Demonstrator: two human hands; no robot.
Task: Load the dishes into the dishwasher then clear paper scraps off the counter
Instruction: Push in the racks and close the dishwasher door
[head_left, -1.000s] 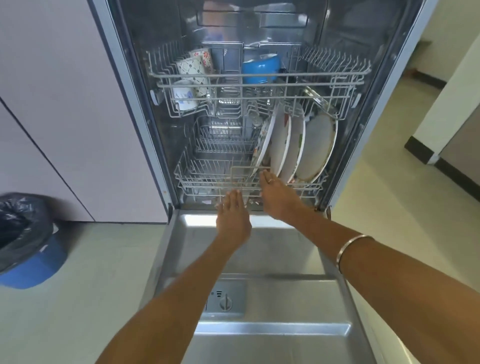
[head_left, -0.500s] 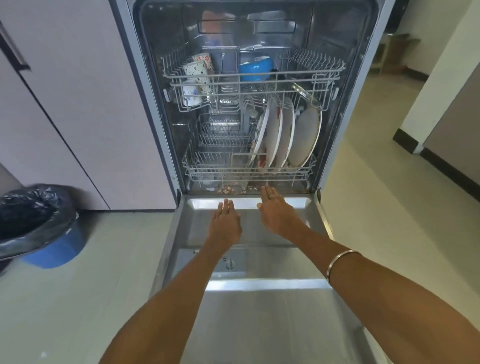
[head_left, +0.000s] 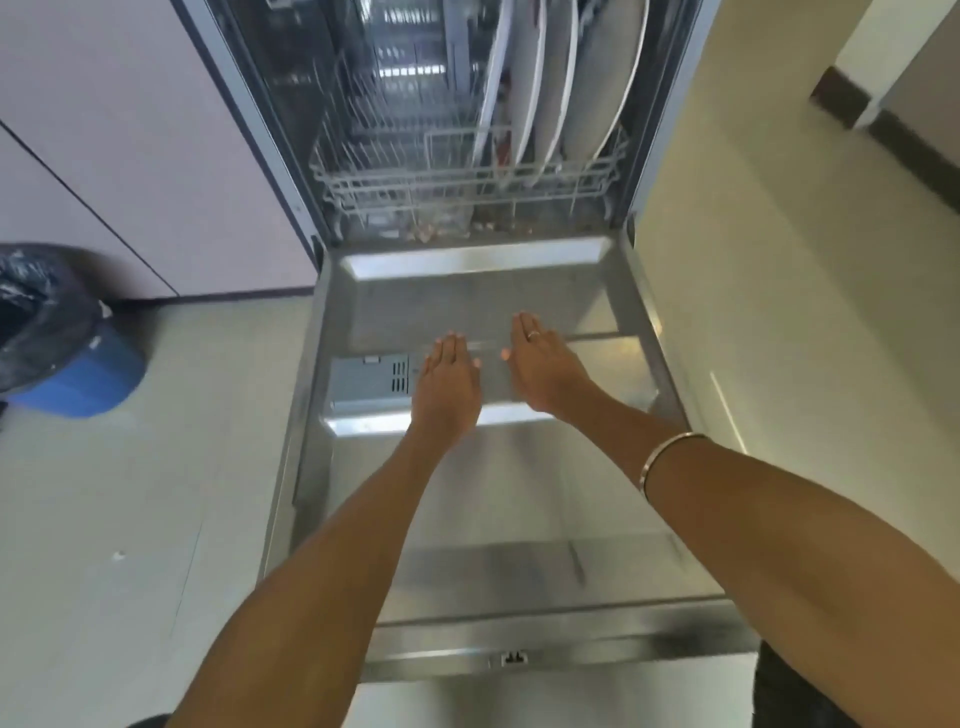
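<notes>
We look down on an open dishwasher (head_left: 467, 156) whose steel door (head_left: 519, 499) lies folded flat toward us, its inner face brushed metal with a grey detergent compartment (head_left: 366, 382) set left of centre. Inside the tub, the lower rack (head_left: 395, 182) of pale wire carries four plates (head_left: 561, 88) standing on edge in its right half, close together and leaning slightly rightward; the left half of the rack shows bare tines. Small brownish scraps (head_left: 431, 231) lie on the tub floor just behind the door hinge. The left hand (head_left: 449, 382) and the right hand (head_left: 545, 366) hover side by side above the middle of the door, palms down, fingers straight and together, holding nothing; whether they touch the metal we cannot tell. The right hand wears a ring (head_left: 533, 335), and a metal bangle (head_left: 670, 457) circles the right forearm. At the far left a blue bin (head_left: 78, 384) lined with a black bag (head_left: 36, 312) stands on the pale floor (head_left: 130, 519) beside the cabinets (head_left: 130, 130).

Compared with half a second ago, both hands have drawn back from the tub's front edge to the door's midline, and the view has tilted down, so the upper rack with its cups and blue bowl has left the frame.
</notes>
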